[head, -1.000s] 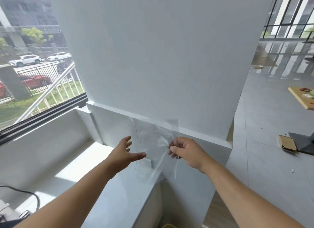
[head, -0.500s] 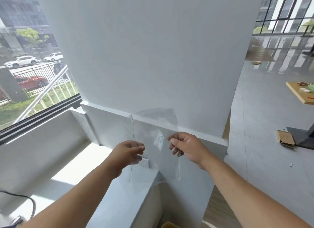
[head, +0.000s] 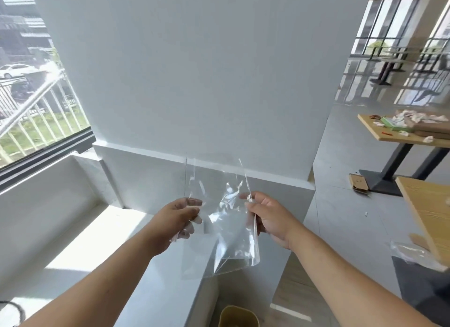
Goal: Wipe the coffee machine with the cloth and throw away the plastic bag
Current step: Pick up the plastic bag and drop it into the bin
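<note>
A clear plastic bag point(head: 225, 231) hangs in front of me, crumpled in the middle and reaching above and below my hands. My left hand point(head: 179, 219) pinches its left edge between thumb and fingers. My right hand point(head: 266, 217) grips its right edge, fingers curled round the film. Both hands hold the bag over the end of a white ledge point(head: 155, 285). A yellowish bin point(head: 237, 317) stands on the floor below the bag, only its rim showing. Neither the coffee machine nor a cloth is in view.
A broad white column point(head: 207, 83) rises straight ahead, with a window point(head: 31, 95) to the left. At the right stand wooden tables point(head: 428, 219), one littered with paper scraps point(head: 409, 122). Another crumpled clear plastic bag point(head: 414, 253) and a cardboard piece point(head: 359, 184) lie on the floor.
My left hand closed on the bag's left edge, having been open beside it a second ago. The view swung right and down, bringing the bin and tables into sight.
</note>
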The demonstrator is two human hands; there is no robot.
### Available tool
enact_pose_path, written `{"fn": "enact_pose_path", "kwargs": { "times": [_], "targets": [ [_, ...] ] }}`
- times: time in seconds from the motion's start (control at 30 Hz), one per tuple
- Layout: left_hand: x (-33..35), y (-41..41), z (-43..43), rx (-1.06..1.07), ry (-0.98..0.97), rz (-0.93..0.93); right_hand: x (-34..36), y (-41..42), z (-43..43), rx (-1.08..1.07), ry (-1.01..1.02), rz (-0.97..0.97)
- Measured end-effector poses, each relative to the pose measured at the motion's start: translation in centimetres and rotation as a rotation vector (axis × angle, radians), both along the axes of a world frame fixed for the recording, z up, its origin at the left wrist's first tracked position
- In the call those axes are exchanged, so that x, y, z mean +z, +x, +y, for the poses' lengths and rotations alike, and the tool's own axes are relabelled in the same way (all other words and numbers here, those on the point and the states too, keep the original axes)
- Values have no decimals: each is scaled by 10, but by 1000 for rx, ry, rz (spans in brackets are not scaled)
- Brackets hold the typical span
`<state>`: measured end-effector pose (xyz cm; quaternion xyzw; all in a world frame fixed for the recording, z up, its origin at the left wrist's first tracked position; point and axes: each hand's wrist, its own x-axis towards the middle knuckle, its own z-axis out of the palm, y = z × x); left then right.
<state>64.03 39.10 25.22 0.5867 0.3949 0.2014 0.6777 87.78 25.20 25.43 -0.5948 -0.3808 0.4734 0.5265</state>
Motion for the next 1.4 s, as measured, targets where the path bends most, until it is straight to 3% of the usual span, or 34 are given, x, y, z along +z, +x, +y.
{"fn": "enact_pose_path", "kwargs": {
  "times": [0.27, 0.47, 0.7, 0.77, 1.0, 1.27, 1.4],
  "targets": [
    [-11, -16, 0, -117, -85, -67, -7, -28, -19, -160, -19, 164],
    [-21, -16, 0, -226, -46, -5, -17, -38, -33, -276, -57, 102],
    [-46, -11, 5, -347, -115, 66, -43, -25, -37, -298, -106, -114],
    [-53, -7, 2, -329, -24, 143, -57, -20, -37, -255, -148, -166],
    [-93, 6, -13, -357, 610, 451, -106, -18, -43, -116, -248, -383],
    [-147, 35, -15, -480, 817, 596, -168, -38, -31, 314, -293, -877],
    [-180, 41, -8, -508, 844, 654, -195, -39, -26, 397, -320, -1078]
  ]
}}
